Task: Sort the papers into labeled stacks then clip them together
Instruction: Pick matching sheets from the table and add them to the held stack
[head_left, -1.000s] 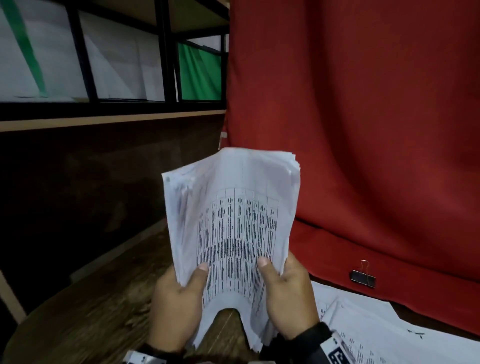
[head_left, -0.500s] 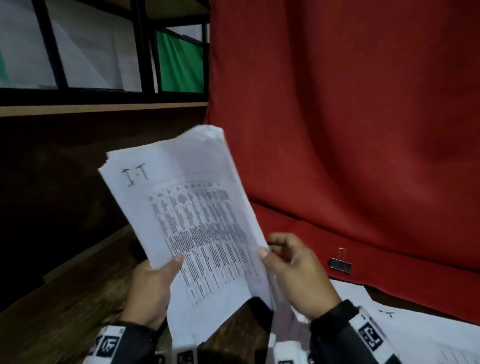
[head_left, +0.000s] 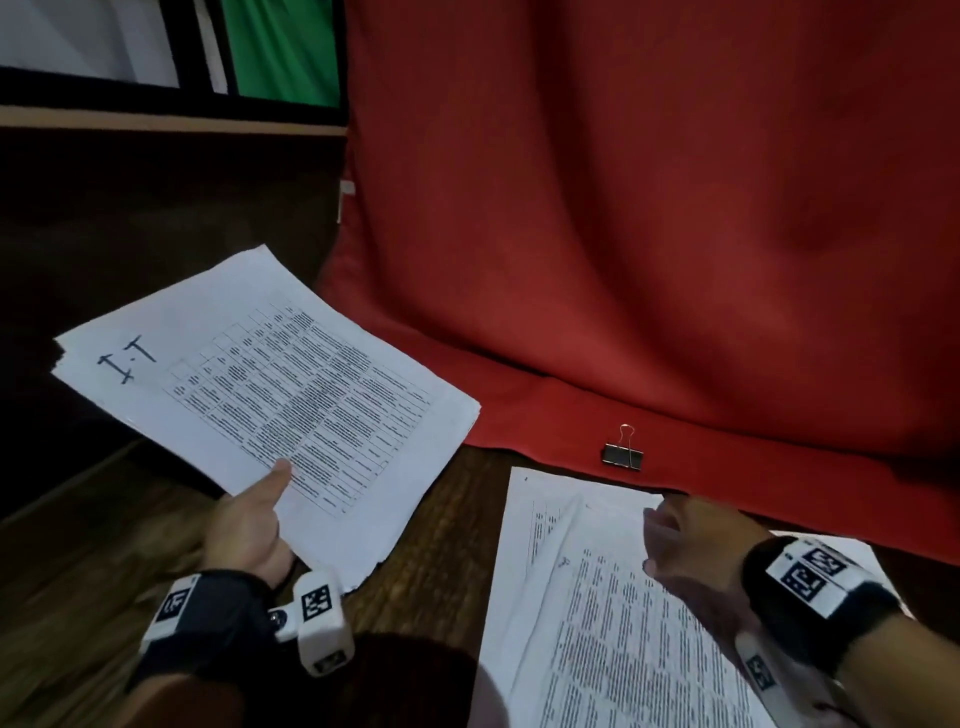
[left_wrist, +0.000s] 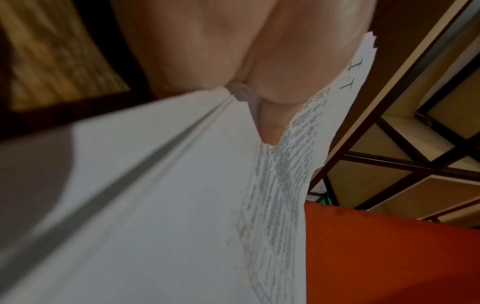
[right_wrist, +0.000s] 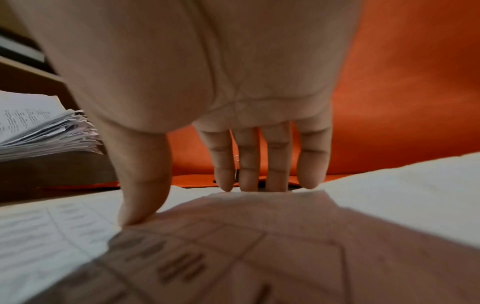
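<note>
My left hand (head_left: 249, 525) grips a thick stack of printed papers (head_left: 270, 395) marked "I.T" by its near edge, thumb on top, holding it tilted above the wooden table (head_left: 441, 571). The left wrist view shows the thumb (left_wrist: 272, 115) pressed on that stack (left_wrist: 155, 205). My right hand (head_left: 685, 545) hovers with straight fingers over loose printed sheets (head_left: 597, 623) lying on the table at the right, holding nothing. In the right wrist view its fingertips (right_wrist: 249, 183) point down near the sheets (right_wrist: 78, 226). A black binder clip (head_left: 622, 454) lies on the red cloth just beyond the sheets.
A red cloth (head_left: 649, 234) hangs at the back and drapes onto the table. A dark shelf unit with wooden ledge (head_left: 156, 119) stands at the left; green and white panels show above it.
My right hand let go of the "I.T" stack and moved right, down over the loose sheets. The left hand alone swung the stack left and lowered it flatter.
</note>
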